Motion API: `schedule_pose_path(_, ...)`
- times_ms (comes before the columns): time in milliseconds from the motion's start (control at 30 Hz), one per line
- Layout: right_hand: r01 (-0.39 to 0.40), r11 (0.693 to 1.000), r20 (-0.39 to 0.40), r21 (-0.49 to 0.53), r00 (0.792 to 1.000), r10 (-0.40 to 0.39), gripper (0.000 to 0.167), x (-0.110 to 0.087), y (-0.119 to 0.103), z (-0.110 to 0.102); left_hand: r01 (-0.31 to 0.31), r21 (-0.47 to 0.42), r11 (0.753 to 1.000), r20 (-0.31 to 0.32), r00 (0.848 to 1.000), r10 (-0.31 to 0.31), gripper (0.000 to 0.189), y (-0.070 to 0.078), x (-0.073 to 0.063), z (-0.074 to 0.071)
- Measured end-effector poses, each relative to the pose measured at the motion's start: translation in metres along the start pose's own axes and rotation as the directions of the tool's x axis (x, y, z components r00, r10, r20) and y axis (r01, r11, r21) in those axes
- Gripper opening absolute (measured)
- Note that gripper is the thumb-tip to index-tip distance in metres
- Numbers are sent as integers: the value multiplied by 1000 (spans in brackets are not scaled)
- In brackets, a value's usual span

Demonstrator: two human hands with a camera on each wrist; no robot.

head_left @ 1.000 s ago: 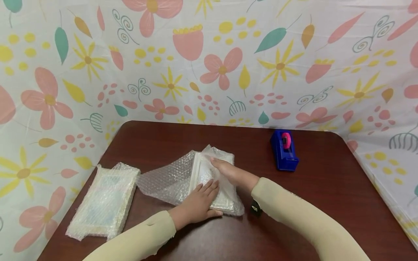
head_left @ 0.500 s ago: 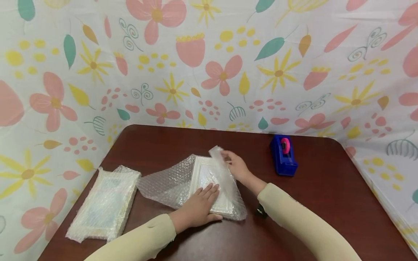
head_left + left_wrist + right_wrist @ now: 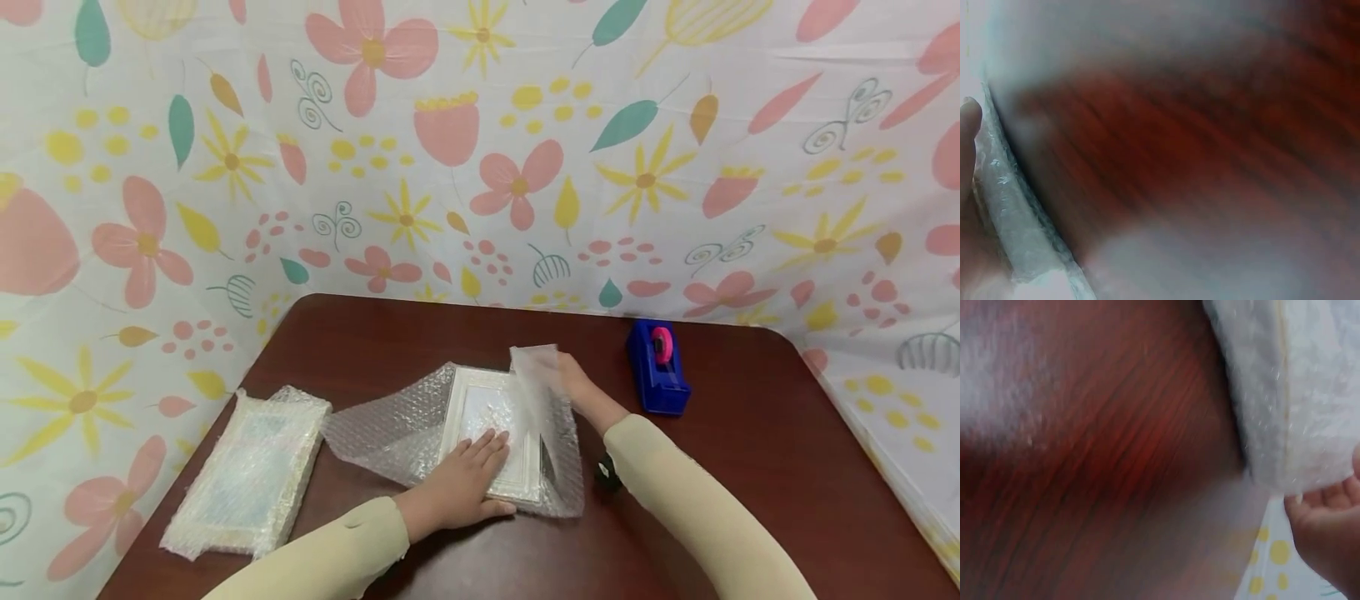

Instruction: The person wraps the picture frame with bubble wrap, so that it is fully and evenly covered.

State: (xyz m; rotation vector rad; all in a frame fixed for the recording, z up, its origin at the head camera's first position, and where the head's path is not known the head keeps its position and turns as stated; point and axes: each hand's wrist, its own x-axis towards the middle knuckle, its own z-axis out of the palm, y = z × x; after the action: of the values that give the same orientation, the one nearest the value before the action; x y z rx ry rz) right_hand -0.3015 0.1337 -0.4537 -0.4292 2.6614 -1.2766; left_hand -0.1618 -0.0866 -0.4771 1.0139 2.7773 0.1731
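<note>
A white picture frame (image 3: 470, 408) lies on an opened sheet of bubble wrap (image 3: 386, 433) in the middle of the table. My left hand (image 3: 461, 483) rests on the frame's lower part with its fingers extended. At the frame's right side, my right hand (image 3: 581, 385) pinches the upper edge of a raised flap of the wrap; the flap partly hides those fingers. The right wrist view shows that hand (image 3: 1330, 534) at the corner of the bubble wrap (image 3: 1263, 419). Only part of my left hand (image 3: 969, 150) appears at the left wrist view's edge.
To the left lies another frame wrapped in bubble wrap (image 3: 251, 475). A blue tape dispenser (image 3: 656, 371) with a pink core stands at the back right of the dark brown table (image 3: 720, 417). Floral cloth (image 3: 517, 250) hangs behind the table.
My right hand has moved from over the frame to its right, drawing the wrap's flap aside and uncovering more of the frame. My left hand has stayed on the frame.
</note>
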Motion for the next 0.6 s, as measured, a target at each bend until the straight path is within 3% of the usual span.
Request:
schedule_pose_path(133, -2, 1000, 21, 22, 1000, 1, 40, 5, 5, -3, -10, -4, 1000, 28, 1000, 10, 84, 0, -1, -2)
schedule_pose_path(200, -44, 995, 17, 90, 999, 43, 40, 10, 8, 0, -18, 6, 1000, 32, 999, 17, 84, 0, -1, -3)
schedule_pose_path(267, -29, 994, 20, 110, 999, 27, 38, 15, 7, 3, -25, 14, 1000, 29, 999, 25, 83, -1, -1, -4)
schedule_pose_path(433, 108, 994, 26, -26, 994, -107, 29, 24, -1, 9, -29, 20, 999, 26, 999, 29, 82, -2, -1, -5)
schedule_pose_path(600, 71, 987, 69, -143, 996, -62, 31, 33, -1, 14, -27, 32, 999, 29, 999, 26, 82, -4, 0, -4)
